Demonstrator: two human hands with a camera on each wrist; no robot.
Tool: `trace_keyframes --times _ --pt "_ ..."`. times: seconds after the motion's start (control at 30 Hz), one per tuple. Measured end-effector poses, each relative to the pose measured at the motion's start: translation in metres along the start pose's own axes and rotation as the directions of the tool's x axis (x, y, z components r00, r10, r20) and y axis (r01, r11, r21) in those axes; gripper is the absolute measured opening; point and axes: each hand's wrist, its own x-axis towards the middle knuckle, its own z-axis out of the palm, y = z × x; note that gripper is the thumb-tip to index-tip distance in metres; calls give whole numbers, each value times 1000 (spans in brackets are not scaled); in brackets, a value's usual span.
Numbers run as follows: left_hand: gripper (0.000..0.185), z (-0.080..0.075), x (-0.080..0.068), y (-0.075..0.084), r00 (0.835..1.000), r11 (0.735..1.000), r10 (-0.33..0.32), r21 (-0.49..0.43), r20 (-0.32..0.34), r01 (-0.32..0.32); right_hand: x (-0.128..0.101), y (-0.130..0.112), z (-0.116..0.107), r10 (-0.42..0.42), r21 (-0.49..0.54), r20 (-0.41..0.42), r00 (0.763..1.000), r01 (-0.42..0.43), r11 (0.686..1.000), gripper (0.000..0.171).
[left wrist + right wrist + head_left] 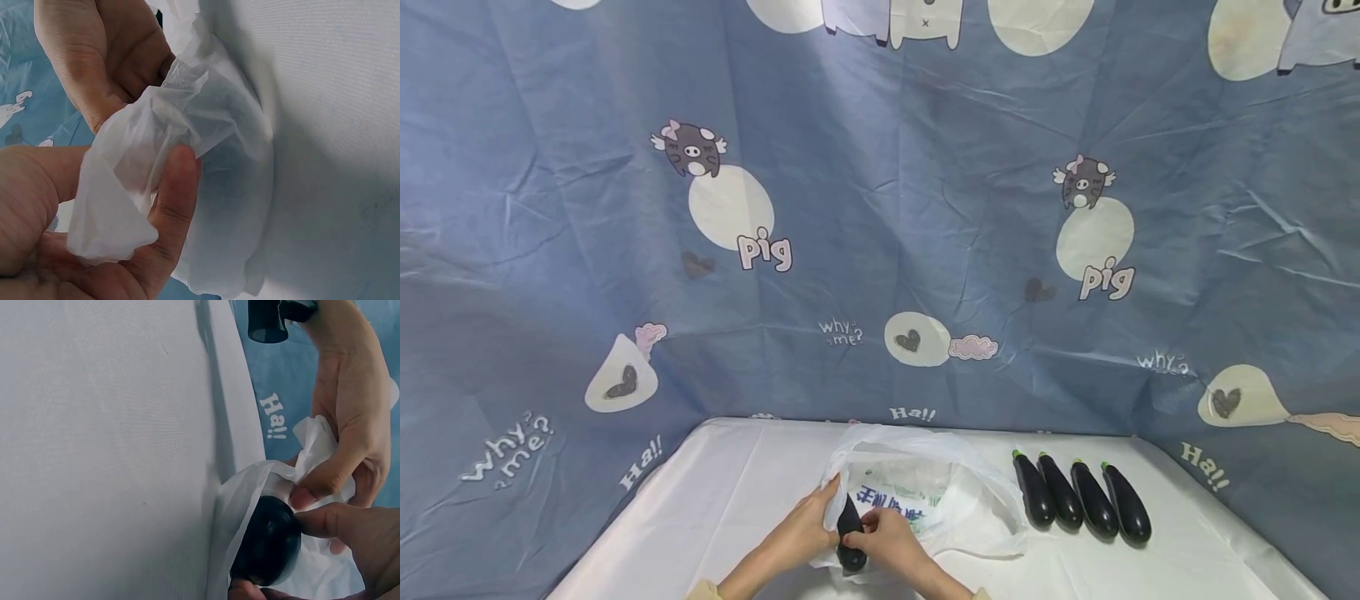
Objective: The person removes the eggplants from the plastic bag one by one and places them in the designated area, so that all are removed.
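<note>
A white plastic bag (pixel 977 517) with blue and green print lies spread on the table, its mouth towards me. My left hand (pixel 805 527) pinches the bag's left edge between thumb and fingers; in the left wrist view the thin film (pixel 125 187) bunches in that hand (pixel 169 212). An eggplant (pixel 852 537) lies at the bag's mouth, partly covered by film. Around its blunt end, my right hand (pixel 891 542) grips it with thumb and fingers. In the right wrist view the dark, glossy end of the eggplant (pixel 269 540) shows between the right hand's thumb and fingers (pixel 337 522).
Several eggplants (pixel 1082 500) lie side by side on the table's right, green stem ends pointing away. A white cloth covers the table (pixel 730 475). Behind and at the sides hangs a blue curtain (pixel 880 250) with pig prints.
</note>
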Motion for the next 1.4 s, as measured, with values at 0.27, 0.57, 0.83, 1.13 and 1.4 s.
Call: trace_keyframes --times 0.27,0.57,0.83,1.13,1.4 --pt "88 1 1 -3 1000 1000 14 5 11 -15 -1 4 -6 46 -5 -11 999 -46 999 33" --pt "86 2 -1 -2 1000 1000 18 -1 10 -18 -9 7 -22 71 -18 -3 997 -71 997 36" --pt "86 2 -1 -2 1000 1000 26 3 -7 -26 -17 14 -33 105 -20 16 994 -105 994 34" --pt "85 4 -1 -3 1000 1000 27 3 -13 -27 -32 14 -52 116 -39 34 993 -114 993 32" --pt "85 4 -1 -3 1000 1000 27 6 -7 -27 -41 19 -69 154 9 99 983 -156 988 35"
